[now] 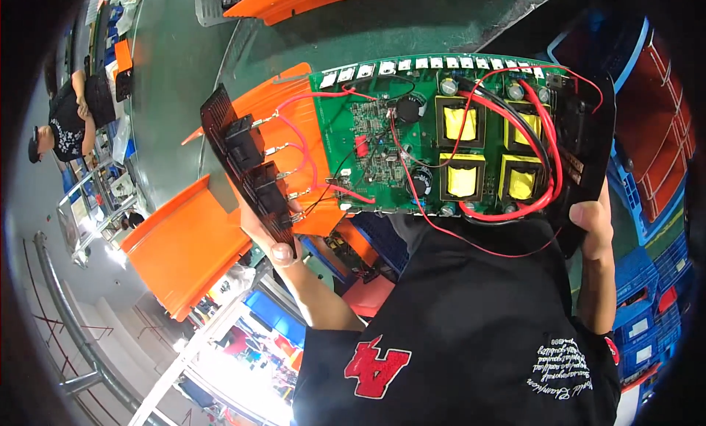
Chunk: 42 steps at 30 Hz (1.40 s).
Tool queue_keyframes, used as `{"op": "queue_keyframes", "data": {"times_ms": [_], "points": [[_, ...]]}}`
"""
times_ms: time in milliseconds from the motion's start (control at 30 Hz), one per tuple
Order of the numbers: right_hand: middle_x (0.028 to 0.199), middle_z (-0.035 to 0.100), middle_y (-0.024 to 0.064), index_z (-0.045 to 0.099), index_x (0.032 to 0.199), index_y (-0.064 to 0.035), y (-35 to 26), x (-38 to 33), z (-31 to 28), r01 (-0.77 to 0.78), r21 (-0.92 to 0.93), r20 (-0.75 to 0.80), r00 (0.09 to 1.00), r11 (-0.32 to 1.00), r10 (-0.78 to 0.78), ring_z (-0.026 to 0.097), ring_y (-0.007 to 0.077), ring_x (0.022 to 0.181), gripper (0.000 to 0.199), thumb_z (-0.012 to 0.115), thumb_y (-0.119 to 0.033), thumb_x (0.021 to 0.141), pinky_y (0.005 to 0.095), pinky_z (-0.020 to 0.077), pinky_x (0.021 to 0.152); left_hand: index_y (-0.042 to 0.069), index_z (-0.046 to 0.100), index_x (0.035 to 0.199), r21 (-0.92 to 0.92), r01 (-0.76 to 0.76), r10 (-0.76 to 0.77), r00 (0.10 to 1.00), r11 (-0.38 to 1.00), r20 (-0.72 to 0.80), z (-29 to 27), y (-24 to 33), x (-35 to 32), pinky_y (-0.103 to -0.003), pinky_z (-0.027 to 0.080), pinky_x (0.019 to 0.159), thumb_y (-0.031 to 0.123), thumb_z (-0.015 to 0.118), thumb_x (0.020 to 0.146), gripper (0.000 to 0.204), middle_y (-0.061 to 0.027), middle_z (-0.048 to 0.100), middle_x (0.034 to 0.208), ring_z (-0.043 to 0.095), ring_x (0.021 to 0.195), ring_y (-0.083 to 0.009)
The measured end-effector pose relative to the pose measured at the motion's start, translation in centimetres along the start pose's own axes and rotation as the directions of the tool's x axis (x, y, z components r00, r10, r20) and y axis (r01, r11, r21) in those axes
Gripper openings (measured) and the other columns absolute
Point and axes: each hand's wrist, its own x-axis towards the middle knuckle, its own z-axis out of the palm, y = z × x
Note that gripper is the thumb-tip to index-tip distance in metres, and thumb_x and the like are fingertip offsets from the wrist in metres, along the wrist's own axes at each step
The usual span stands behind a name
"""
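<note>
The person holds a green circuit board (441, 135) up between both hands, above an orange tray (187, 246). The left hand (276, 238) has its fingers closed on a black finned end plate (250, 168) fitted with black sockets, the thumb tip showing just below the plate's lower edge. The right hand (592, 224) grips the black end plate (585, 143) on the other side, thumb pressed on its face, the other fingers hidden behind. Four yellow transformers (489, 152) sit on the board nearer the right-hand fingers. Red wires (544, 161) already link board and both plates, so wiring looks largely done; no housing encloses the assembly yet.
</note>
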Motion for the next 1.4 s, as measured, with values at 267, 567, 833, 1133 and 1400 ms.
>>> {"op": "queue_keyframes", "data": {"times_ms": [267, 567, 833, 1133, 1400], "points": [[0.133, 0.043, 0.0163, 0.033, 0.134, 0.0034, -0.7, -0.2, 0.7, -0.023, 0.003, -0.053, 0.998, 1.000, 0.023, 0.042, 0.0263, 0.123, 0.092, 0.056, -0.030, 0.052, 0.0370, 0.0282, 0.105, -0.005, 0.038, 0.127, 0.003, 0.049, -0.049, 0.999, 0.999, -0.023, 0.4, 0.3, 0.1, -0.025, 0.051, 0.055, 0.082, 0.069, 0.028, 0.135, -0.0101, 0.056, 0.101, 0.059, 0.080, -0.0161], [0.134, 0.043, 0.0153, 0.034, 0.134, 0.0039, -0.9, 0.1, 0.5, -0.016, -0.064, -0.049, 0.999, 0.998, 0.013, 0.042, 0.0265, 0.123, 0.093, 0.056, -0.031, 0.050, 0.0361, 0.0276, 0.105, -0.006, 0.039, 0.127, 0.004, 0.019, -0.019, 1.000, 1.000, 0.007, 0.1, -0.1, 0.1, -0.025, 0.051, 0.056, 0.081, 0.069, 0.032, 0.132, -0.0110, 0.055, 0.102, 0.059, 0.082, -0.0175], [0.133, 0.044, 0.0169, 0.033, 0.134, 0.0045, -0.8, 0.0, -0.1, -0.004, -0.083, -0.034, 0.999, 0.997, 0.001, 0.044, 0.0265, 0.121, 0.091, 0.056, -0.032, 0.054, 0.0365, 0.0302, 0.104, -0.007, 0.042, 0.123, -0.022, 0.053, -0.053, 0.999, 0.998, 0.011, 0.0, -0.4, 0.0, -0.023, 0.051, 0.057, 0.081, 0.071, 0.027, 0.134, -0.0091, 0.057, 0.097, 0.059, 0.078, -0.0155], [0.132, 0.045, 0.0168, 0.035, 0.133, 0.0045, -1.3, 0.5, 1.7, 0.004, -0.088, -0.031, 1.000, 0.996, -0.007, 0.044, 0.0252, 0.121, 0.085, 0.054, -0.031, 0.059, 0.0350, 0.0312, 0.103, -0.005, 0.044, 0.122, 0.013, 0.048, -0.048, 0.999, 0.999, 0.022, -1.0, -0.9, -0.6, -0.022, 0.049, 0.055, 0.084, 0.067, 0.032, 0.129, -0.0088, 0.058, 0.092, 0.060, 0.067, -0.0138], [0.127, 0.047, 0.0199, 0.036, 0.132, 0.0071, -0.8, 1.1, 1.2, -0.009, 0.052, 0.041, 0.999, 0.999, 0.007, 0.050, 0.0289, 0.115, 0.070, 0.052, -0.023, 0.071, 0.0355, 0.0391, 0.098, -0.005, 0.045, 0.117, -0.036, -0.144, 0.148, 0.977, 0.989, 0.152, -1.4, -1.8, 0.5, -0.028, 0.045, 0.056, 0.077, 0.062, 0.058, 0.102, -0.0113, 0.056, 0.096, 0.057, 0.067, -0.0154]]}}
